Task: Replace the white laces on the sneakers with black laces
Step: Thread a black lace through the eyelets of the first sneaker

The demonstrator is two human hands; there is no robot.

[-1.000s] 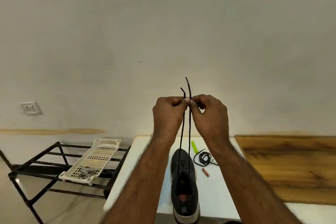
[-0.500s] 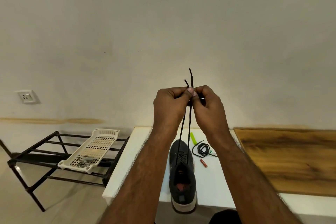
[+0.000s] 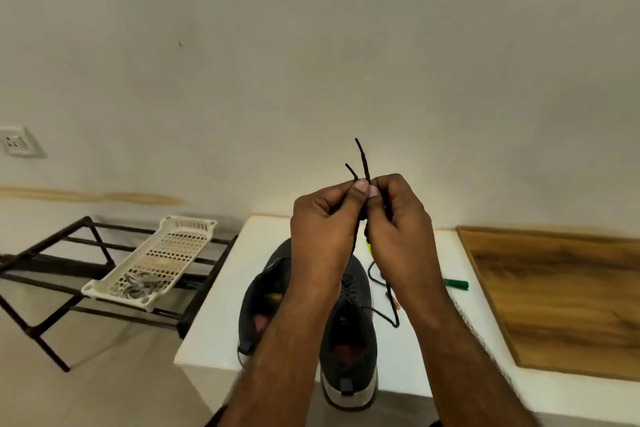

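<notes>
Both hands, left hand (image 3: 325, 218) and right hand (image 3: 398, 218), pinch the black lace (image 3: 363, 163) ends together above the right sneaker (image 3: 349, 333) on the counter (image 3: 221, 315). Level the unequal tips by drawing the shorter end up.

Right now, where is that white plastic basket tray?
In the head view the white basket tray sits at the left, lying on the black metal rack beside the white table, below the wall socket.

Head camera looks forward and down, close above the table (image 3: 221, 291)
</notes>
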